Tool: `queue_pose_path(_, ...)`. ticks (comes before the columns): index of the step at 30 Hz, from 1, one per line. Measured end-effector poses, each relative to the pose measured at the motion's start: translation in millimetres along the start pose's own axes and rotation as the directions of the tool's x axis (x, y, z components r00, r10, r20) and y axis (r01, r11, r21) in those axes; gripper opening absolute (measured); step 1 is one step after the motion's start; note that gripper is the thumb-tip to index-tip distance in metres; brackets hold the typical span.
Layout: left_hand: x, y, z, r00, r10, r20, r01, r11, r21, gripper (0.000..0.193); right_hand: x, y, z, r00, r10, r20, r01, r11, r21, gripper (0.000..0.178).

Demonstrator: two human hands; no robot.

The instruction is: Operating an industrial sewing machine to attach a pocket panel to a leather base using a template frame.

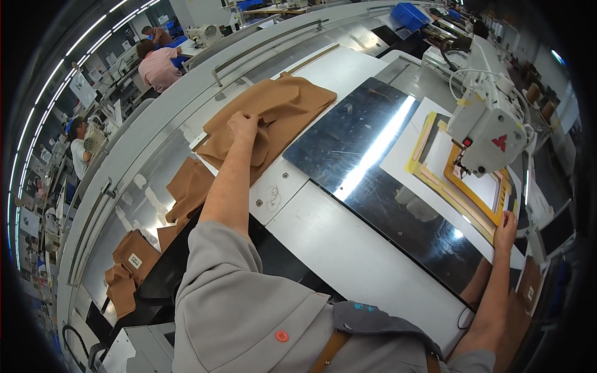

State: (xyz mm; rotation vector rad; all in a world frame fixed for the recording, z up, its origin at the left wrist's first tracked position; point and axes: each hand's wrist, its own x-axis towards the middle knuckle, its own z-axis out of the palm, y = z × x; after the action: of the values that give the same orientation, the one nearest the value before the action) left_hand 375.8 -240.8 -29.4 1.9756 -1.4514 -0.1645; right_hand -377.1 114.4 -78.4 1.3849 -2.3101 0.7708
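My left hand [243, 126] is closed in a pinch on brown fabric [289, 102], lifting a fold of it. The fabric lies in a loose, rumpled stack on the left part of the machine table. Over to the right, my right hand [507, 231] has its fingers at the near corner of a yellow frame [467, 186], apparently gripping its edge. This frame lies flat under the head of a white sewing machine [488, 118], on a white sheet with yellow-taped edges [429, 177]. The fingertips of my right hand are partly hidden.
A shiny dark plate [354, 133] lies between the fabric and the frame. More brown pieces [186, 186] and a labelled brown piece [135, 256] lie at the left. A metal rail [267, 46] runs along the far edge. A blue bin [410, 17] stands far off; other people work beyond.
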Motion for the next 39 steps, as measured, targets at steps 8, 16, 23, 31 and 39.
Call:
queue_pose_path(8, -100, 121, 4, 0.712, 0.551, 0.436, 0.228, 0.406, -0.885, 0.010, -21, -27, -32, 0.964, 0.012, -0.264, 0.022, 0.992, 0.126, 0.022)
queue_pose_path(16, -310, 178, -35, -0.280, 0.887, 0.368, 0.202, 0.429, -0.880, 0.013, -99, -196, -102, 0.837, -0.039, 0.546, -0.388, 0.661, 0.642, 0.048)
queue_pose_path(23, -337, 186, -32, -0.114, 0.871, 0.478, -0.146, 0.461, -0.875, 0.038, -115, -183, -100, 0.949, -0.221, 0.225, 0.155, 0.948, 0.276, 0.058)
queue_pose_path(31, -328, 175, 26, 0.269, 0.947, 0.174, -0.732, 0.318, -0.602, 0.045, -117, -200, -104, 0.945, -0.092, 0.313, 0.011, 0.967, 0.253, 0.057)
queue_pose_path(39, -323, 198, -35, 0.394, 0.818, 0.420, -0.356, 0.557, -0.750, 0.023, -129, -159, -120, 0.912, -0.007, 0.411, -0.299, 0.675, 0.675, 0.018)
